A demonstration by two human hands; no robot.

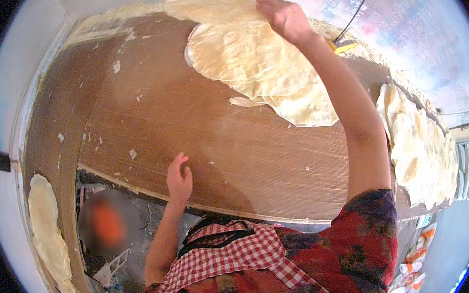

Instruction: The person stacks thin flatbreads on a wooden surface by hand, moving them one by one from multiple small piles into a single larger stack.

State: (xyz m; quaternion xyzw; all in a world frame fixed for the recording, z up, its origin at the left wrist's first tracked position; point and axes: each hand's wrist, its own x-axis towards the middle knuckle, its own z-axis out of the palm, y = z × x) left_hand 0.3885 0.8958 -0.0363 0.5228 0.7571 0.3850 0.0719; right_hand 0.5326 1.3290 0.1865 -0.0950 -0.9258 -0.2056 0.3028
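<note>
Thin round flatbreads (257, 65) lie overlapped in a broad pile on a brown, cardboard-like table surface (158, 120). At the far side, my right hand (284, 18) reaches over the pile, its fingertips at the right end of an outer flatbread (216, 8); whether they grip it cannot be told. My left hand (180, 179) hovers over the table's near edge, thumb and fingers apart, holding nothing. A small torn piece of flatbread (246, 102) sticks out at the pile's near side.
More flatbreads (418, 148) are spread at the right, and others (48, 231) at the lower left. A yellow object (343, 46) with a dark cord sits by the back wall. Crumbs dot the table. Orange-and-white bags (413, 268) stand at lower right.
</note>
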